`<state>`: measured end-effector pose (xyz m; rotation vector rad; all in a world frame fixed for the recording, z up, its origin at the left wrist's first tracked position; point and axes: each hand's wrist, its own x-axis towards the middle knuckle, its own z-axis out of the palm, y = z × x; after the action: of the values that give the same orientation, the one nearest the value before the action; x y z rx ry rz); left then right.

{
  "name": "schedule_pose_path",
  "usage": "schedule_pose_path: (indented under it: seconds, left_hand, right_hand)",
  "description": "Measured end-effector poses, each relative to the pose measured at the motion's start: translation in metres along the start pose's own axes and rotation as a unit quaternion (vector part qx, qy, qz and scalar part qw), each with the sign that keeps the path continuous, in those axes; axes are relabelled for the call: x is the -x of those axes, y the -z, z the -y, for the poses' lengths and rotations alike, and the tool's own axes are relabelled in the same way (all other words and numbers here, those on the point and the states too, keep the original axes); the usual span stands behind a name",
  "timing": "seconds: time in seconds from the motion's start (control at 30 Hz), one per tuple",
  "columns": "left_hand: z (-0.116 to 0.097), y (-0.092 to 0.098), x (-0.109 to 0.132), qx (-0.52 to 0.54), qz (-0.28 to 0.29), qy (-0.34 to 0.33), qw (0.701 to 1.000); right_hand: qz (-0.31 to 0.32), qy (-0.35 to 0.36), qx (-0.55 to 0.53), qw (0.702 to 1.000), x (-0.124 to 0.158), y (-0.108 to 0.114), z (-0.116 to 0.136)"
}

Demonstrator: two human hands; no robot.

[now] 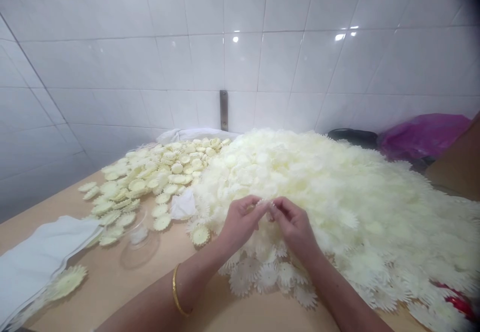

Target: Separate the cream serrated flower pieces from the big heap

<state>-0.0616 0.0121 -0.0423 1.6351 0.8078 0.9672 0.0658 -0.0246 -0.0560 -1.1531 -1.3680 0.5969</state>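
A big heap of pale cream fabric flower petals covers the right half of the wooden table. My left hand and my right hand meet fingertip to fingertip over the near edge of the heap. Both pinch a small cream petal piece between thumb and fingers. A gold bangle sits on my left wrist. A smaller spread of yellower, pressed flower pieces lies to the left of the heap.
A clear glass dish stands left of my hands. White cloth hangs at the table's left edge, with another piece by the heap. A magenta bag and a dark bowl sit at the back right against the tiled wall.
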Motion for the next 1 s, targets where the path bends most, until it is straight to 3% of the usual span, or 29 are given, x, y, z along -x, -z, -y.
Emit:
schedule_pose_path:
  seconds: [0.2,0.33,0.77,1.0]
  left_hand:
    - [0.0037,-0.0025,0.0010,0.001,-0.042,0.020,0.999]
    - [0.0009,-0.0021,0.0025,-0.011,-0.039,0.015,0.999]
    - [0.0046,-0.0036,0.0013,0.143,-0.028,0.064,0.987]
    - [0.0090,-0.0051,0.0022,0.138,-0.040,0.068,0.987]
  right_hand:
    - [-0.022,-0.021,-0.033,0.999,-0.0002,-0.0003,-0.0027]
    - [-0.026,-0.036,-0.051,0.998,-0.0016,0.0024,-0.0024]
    - [0.130,-0.050,-0.190,0.972,0.0004,-0.0007,0.0014]
    - [0.085,-0.077,-0.204,0.972,-0.0012,0.0011,-0.0041]
